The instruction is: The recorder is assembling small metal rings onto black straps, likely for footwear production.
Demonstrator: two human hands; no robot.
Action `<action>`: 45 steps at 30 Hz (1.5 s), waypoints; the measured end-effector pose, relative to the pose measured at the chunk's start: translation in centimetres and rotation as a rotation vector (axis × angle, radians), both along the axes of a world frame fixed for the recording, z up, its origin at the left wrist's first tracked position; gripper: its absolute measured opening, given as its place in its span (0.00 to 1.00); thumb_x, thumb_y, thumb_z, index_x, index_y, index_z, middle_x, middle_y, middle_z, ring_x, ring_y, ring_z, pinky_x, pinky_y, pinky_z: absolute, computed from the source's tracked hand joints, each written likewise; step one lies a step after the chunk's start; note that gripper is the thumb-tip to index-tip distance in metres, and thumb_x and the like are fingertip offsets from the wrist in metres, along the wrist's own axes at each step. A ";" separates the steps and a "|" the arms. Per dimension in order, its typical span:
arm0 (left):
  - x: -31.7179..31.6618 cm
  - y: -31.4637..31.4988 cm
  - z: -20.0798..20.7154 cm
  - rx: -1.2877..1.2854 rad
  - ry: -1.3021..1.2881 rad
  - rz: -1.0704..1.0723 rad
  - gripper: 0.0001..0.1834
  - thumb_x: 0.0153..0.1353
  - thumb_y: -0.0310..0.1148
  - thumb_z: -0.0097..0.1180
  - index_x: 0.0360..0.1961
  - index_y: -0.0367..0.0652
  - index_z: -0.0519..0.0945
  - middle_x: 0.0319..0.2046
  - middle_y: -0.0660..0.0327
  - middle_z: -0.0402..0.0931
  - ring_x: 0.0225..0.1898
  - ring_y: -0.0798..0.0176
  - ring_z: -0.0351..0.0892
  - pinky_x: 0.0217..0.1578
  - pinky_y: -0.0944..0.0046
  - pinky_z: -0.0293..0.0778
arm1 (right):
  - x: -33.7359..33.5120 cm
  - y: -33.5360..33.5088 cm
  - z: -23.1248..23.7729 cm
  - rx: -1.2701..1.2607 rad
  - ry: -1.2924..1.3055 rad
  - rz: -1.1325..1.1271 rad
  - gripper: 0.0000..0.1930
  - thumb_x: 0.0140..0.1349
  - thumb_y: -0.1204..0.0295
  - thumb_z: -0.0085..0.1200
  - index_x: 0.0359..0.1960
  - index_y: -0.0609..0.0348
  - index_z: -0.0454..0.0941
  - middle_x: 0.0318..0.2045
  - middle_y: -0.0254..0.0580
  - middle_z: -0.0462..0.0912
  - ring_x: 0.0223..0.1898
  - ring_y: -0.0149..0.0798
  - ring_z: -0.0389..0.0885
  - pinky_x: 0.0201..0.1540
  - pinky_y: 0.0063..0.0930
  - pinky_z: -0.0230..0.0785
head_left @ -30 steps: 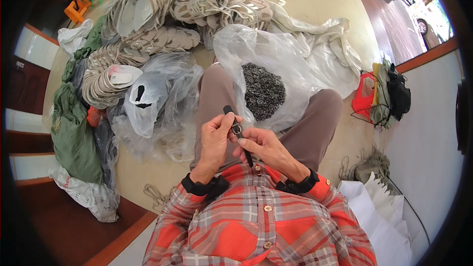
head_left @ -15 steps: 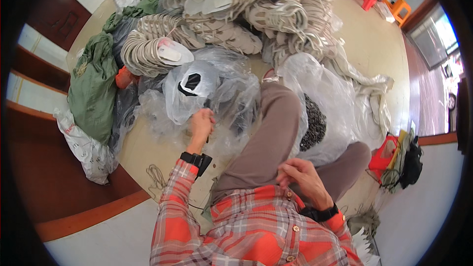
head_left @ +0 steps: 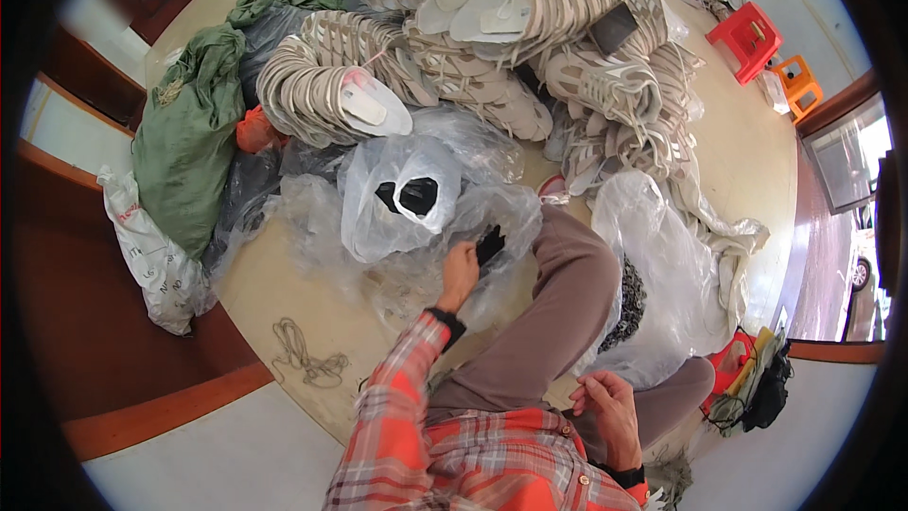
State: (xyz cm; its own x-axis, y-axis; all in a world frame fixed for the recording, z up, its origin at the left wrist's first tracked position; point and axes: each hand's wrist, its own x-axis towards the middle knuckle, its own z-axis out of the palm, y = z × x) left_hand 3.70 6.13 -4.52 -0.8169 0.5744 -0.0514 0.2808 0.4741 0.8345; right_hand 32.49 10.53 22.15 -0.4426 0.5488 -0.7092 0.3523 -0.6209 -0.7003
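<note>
My left hand is closed on a flat black piece, perhaps fabric, which sticks out past the fingers above crumpled clear plastic. Just beyond it stands a whitish plastic bag with an open mouth, and more black pieces show inside. Over my lap is my right hand, its thumb and fingertips drawn together; whatever they pinch, if anything, is too small to see. To the right of my knee lies a clear bag holding many small dark bits.
Strung bundles of beige shoe uppers are heaped in front, a dark flat object on top. Green sacks and a white printed bag line the left. Loose cord lies on the floor. Red and orange stools stand far right.
The view has shifted, so the heap sits further right. My left hand has moved right with the black piece, whose flat side now shows more. My right hand stays over my lap.
</note>
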 end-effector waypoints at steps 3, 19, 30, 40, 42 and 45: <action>0.1 -4.2 6.1 0.188 -0.024 0.231 0.08 0.59 0.30 0.47 0.35 0.37 0.74 0.31 0.51 0.74 0.35 0.48 0.73 0.37 0.56 0.68 | 0.6 1.0 -0.8 0.005 0.017 -0.087 0.09 0.62 0.72 0.47 0.36 0.68 0.73 0.24 0.44 0.79 0.22 0.31 0.76 0.28 0.21 0.70; -23.2 -4.0 0.8 0.281 0.061 -0.294 0.12 0.59 0.35 0.50 0.27 0.38 0.77 0.18 0.58 0.73 0.17 0.57 0.70 0.19 0.61 0.64 | 5.7 12.2 -16.2 0.409 -0.362 -0.276 0.08 0.55 0.75 0.49 0.36 0.67 0.72 0.24 0.46 0.77 0.22 0.38 0.76 0.24 0.31 0.71; -13.1 -9.6 14.2 0.240 -0.928 0.381 0.12 0.62 0.43 0.49 0.35 0.44 0.71 0.13 0.72 0.60 0.10 0.77 0.54 0.08 0.75 0.49 | 5.5 13.1 -19.8 1.078 -0.618 0.115 0.08 0.50 0.78 0.48 0.34 0.64 0.71 0.33 0.56 0.69 0.36 0.58 0.71 0.39 0.45 0.66; 8.0 -2.5 28.3 0.318 -1.334 -0.420 0.18 0.63 0.31 0.44 0.53 0.36 0.65 0.26 0.64 0.67 0.17 0.72 0.62 0.14 0.75 0.59 | 5.4 12.5 -16.3 0.425 -0.041 -0.400 0.07 0.53 0.80 0.53 0.34 0.64 0.72 0.25 0.44 0.75 0.25 0.36 0.78 0.25 0.25 0.72; 11.3 1.6 27.1 0.260 -1.329 -0.528 0.22 0.62 0.26 0.45 0.57 0.33 0.61 0.33 0.59 0.71 0.22 0.71 0.67 0.19 0.74 0.65 | 6.0 11.2 -13.5 0.439 0.068 -0.443 0.07 0.54 0.80 0.53 0.35 0.64 0.72 0.24 0.41 0.75 0.23 0.32 0.77 0.22 0.23 0.71; 14.4 4.9 23.8 0.192 -1.185 -0.663 0.19 0.60 0.23 0.46 0.53 0.32 0.64 0.36 0.56 0.74 0.24 0.69 0.72 0.24 0.73 0.69 | 6.4 9.3 -9.6 0.512 0.148 -0.451 0.08 0.54 0.79 0.54 0.36 0.65 0.72 0.24 0.39 0.76 0.21 0.29 0.77 0.20 0.20 0.70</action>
